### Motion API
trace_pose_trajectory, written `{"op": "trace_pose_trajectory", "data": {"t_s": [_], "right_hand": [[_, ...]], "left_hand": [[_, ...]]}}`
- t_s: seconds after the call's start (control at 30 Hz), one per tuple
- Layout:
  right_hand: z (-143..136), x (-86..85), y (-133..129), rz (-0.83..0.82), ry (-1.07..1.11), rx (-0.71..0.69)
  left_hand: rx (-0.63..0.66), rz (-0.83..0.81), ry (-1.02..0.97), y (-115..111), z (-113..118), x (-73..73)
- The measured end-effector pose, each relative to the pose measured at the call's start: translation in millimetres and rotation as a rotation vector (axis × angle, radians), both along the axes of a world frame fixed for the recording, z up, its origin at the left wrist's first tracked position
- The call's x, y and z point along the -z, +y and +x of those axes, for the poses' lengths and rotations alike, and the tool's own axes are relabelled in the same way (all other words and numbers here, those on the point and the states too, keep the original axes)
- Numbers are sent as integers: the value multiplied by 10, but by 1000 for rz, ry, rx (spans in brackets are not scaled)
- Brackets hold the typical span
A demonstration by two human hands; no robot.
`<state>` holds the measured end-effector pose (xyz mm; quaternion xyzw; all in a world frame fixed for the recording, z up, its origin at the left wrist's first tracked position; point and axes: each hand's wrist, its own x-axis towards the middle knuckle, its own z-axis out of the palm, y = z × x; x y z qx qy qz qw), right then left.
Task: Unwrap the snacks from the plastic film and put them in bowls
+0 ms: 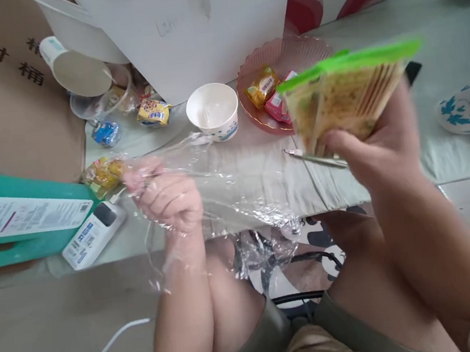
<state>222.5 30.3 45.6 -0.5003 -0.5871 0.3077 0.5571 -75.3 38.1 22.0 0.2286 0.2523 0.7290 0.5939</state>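
My left hand (pixel 167 194) is closed on a crumpled clear plastic bag (pixel 238 198), which spreads to the right over the table edge and my lap. In my right hand (pixel 380 149) is a flat snack packet (pixel 343 97) with a bright green top strip, held raised with the thumb across its front; its print is blurred. Beneath that packet lies a thin pen-like item (pixel 316 158) on the cloth. Between the hands and farther back stands a white paper bowl (pixel 213 112) with a blue print. Wrapped snacks (pixel 262 88) sit in a pink ribbed dish (pixel 254 119) behind the packet.
At left are a teal container (pixel 28 207), a white power bank (pixel 93 234), a yellow wrapped snack (pixel 104 176) and a cardboard box (pixel 5 90). A tipped paper cup (pixel 80 72) leans near a white box (pixel 199 26). Paper cups (pixel 466 105) lie at right.
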Motion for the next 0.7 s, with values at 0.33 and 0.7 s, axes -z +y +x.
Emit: {"op": "trace_pose_trajectory", "data": {"t_s": [0.33, 0.7], "right_hand": [[-64, 32, 537, 114, -430, 192], [-196, 653, -165, -33, -429, -155]], "left_hand": [[67, -161, 277, -1, 176, 14], [174, -302, 433, -48, 68, 377]]}}
